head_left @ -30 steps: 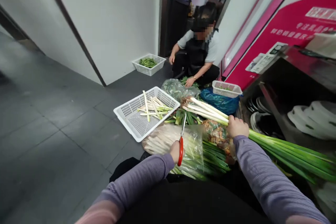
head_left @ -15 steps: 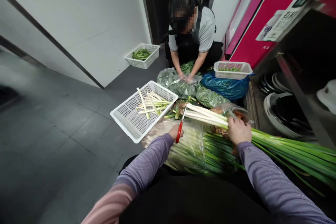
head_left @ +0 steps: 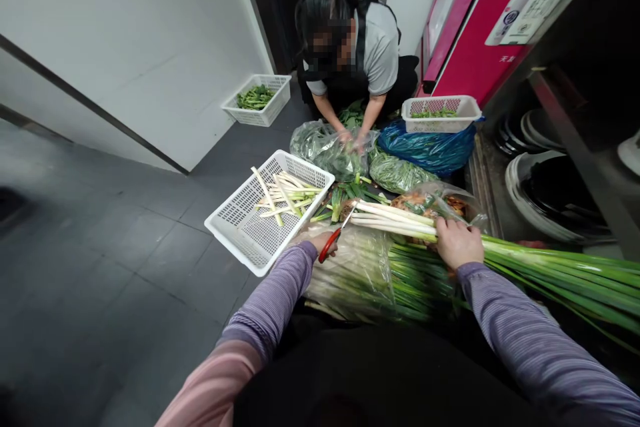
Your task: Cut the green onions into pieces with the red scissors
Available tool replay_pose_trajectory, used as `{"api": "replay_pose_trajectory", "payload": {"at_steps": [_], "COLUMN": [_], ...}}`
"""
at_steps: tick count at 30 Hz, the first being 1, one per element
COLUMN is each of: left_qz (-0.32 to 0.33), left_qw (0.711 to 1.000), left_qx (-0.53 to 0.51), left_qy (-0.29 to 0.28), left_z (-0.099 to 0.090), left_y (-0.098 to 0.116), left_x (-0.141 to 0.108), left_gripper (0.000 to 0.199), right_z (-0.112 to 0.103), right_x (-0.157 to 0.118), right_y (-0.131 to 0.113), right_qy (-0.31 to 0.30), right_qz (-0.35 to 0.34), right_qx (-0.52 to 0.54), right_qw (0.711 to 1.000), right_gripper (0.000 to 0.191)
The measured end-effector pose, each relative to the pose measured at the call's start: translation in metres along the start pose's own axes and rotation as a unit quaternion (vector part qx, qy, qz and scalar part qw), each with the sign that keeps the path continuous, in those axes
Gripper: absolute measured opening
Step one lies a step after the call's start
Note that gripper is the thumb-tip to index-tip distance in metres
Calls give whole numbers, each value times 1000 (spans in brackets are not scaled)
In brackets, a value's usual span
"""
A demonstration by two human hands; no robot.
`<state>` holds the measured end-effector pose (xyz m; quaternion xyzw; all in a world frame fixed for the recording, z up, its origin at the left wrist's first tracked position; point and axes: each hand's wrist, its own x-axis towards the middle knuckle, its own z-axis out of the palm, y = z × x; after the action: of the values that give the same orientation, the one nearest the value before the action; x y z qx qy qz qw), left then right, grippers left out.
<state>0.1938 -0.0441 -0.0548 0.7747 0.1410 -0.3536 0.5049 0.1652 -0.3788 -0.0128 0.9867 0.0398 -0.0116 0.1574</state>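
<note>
My left hand [head_left: 324, 245] is closed round the red-handled scissors [head_left: 330, 243], whose blades reach up to the root ends of a bunch of scallions. The scallions [head_left: 393, 219] lie across my right hand [head_left: 459, 243], which is wrapped round them where white stems turn green; their long leaves trail off to the right. Below them a clear plastic bag [head_left: 355, 267] holds more scallions. On the left, a white plastic basket [head_left: 235, 213] contains several cut white stems [head_left: 285, 195]. Green trimmings [head_left: 340, 199] lie between the basket and the bunch.
Opposite, a crouching person [head_left: 350, 47] has both hands in a clear bag of greens [head_left: 325, 147]. Small baskets of greens stand by the wall [head_left: 257, 117] and on a blue bag [head_left: 430, 153]. Stacked plates [head_left: 545, 193] fill a shelf at right.
My left hand has moved slightly left and down with the scissors, which are now more tilted. My right hand still grips the scallions. The view has shifted a little.
</note>
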Motion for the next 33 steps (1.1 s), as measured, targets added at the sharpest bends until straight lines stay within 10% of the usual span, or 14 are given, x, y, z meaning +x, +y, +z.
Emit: {"api": "replay_pose_trajectory", "payload": {"at_steps": [4,24,33], "left_qz": [2,-25,-105], "left_qw": [988,996,974], "left_qx": [144,46,48], "left_qy": [-51,-71,-195], "left_z": [2,15,-48], "left_y": [1,13,15], "left_x": [4,3,16], "left_gripper": [13,26,14], "right_z": [1,6,4], "right_x": [-1,-2,-4], "right_y": [-1,0,3], "right_qy": [7,-46,-14], "right_qz": [-4,-5,-7], "right_qx": [-9,-27,-16], "right_qw": [1000,999,1000], "right_gripper": [29,34,31]}}
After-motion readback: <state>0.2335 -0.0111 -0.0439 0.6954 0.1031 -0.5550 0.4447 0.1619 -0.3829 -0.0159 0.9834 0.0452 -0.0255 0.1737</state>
